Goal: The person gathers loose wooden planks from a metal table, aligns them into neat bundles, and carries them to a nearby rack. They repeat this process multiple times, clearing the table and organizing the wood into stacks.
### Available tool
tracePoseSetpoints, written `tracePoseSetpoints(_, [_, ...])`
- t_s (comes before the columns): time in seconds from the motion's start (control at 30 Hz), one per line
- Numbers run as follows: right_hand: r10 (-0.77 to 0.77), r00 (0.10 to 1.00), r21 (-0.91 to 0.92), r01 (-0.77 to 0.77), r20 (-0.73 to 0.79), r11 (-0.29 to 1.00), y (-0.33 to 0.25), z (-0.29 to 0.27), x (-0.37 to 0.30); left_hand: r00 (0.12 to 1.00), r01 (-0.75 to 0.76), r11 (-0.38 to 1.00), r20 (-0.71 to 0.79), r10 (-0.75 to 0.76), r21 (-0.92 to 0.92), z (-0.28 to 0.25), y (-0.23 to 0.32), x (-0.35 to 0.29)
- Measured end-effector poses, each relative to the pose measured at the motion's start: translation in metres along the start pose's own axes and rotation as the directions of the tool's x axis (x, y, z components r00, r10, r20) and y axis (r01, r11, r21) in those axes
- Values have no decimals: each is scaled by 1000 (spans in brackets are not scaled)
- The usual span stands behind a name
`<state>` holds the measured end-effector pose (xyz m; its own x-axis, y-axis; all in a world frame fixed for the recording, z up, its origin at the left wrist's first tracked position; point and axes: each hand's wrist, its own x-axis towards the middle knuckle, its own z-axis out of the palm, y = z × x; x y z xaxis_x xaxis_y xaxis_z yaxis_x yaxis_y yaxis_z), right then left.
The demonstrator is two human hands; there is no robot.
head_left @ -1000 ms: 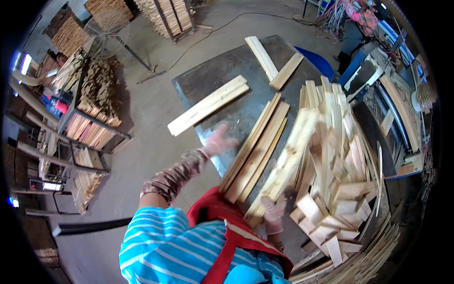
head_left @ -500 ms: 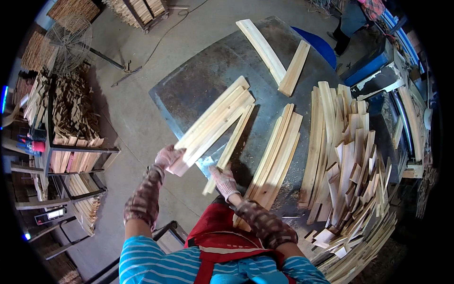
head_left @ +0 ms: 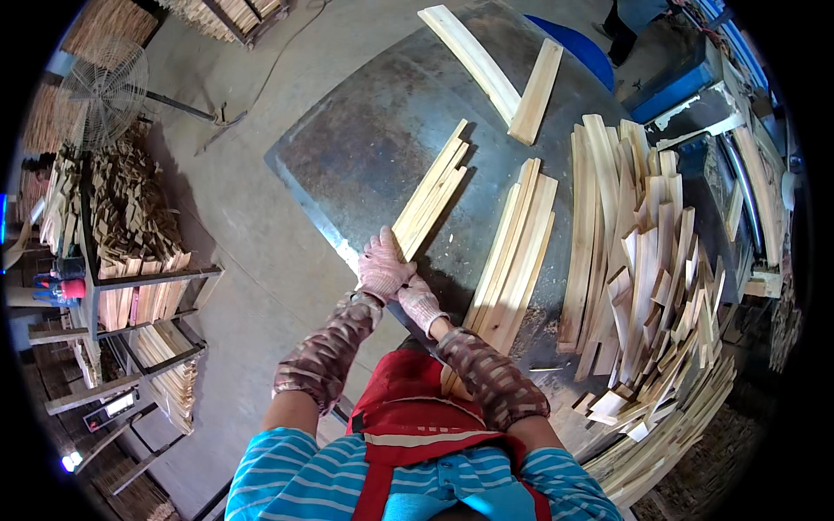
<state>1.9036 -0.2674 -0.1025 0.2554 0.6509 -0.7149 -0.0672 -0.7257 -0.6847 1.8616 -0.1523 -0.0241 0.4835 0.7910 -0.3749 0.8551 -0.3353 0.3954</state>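
Both hands wear pale pinkish knit gloves and meet at the near end of a narrow bundle of wooden strips [head_left: 432, 193]. My left hand [head_left: 383, 266] is closed over the bundle's near end. Just to the right and nearer to me, my right hand [head_left: 420, 304] presses against the same end, its fingers partly hidden under the left hand. The strips lie side by side, pointing away from me over the dark metal table [head_left: 347, 148], their far ends slightly uneven. A second group of longer strips [head_left: 514, 252] lies to the right.
Two boards [head_left: 473, 65] lie at the table's far side, their ends close together. A large pile of strips [head_left: 643, 260] covers the right side. On the left stand a rack of wood pieces [head_left: 152, 282] and a wire-guard fan [head_left: 102, 95]. A blue machine [head_left: 678, 91] stands far right.
The strips, held apart in two hands before, now lie together in one bundle. My left hand has moved right, up against my right hand. The whole view has shifted slightly.
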Motion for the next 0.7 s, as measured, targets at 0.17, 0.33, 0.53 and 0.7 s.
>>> tracePoseSetpoints(0.17, [-154, 981, 188, 130, 120, 973, -43, -24, -40, 999, 25, 994, -44, -30, -110, -14, -5, 11])
tracePoseSetpoints(0.33, [-634, 773, -225, 613, -28, 758, 2, -46, -80, 995, 61, 946, -52, -82, -318, -73, 13, 12])
tracePoseSetpoints(0.53, [-201, 920, 308, 309, -337, 900, 37, -92, -169, 996, 39, 994, -78, -32, 102, -53, -54, 78])
tracePoseSetpoints(0.7, [-178, 731, 419, 553, -659, 720, 45, -120, -254, 993, 67, 937, -116, -29, 342, -38, -51, 93])
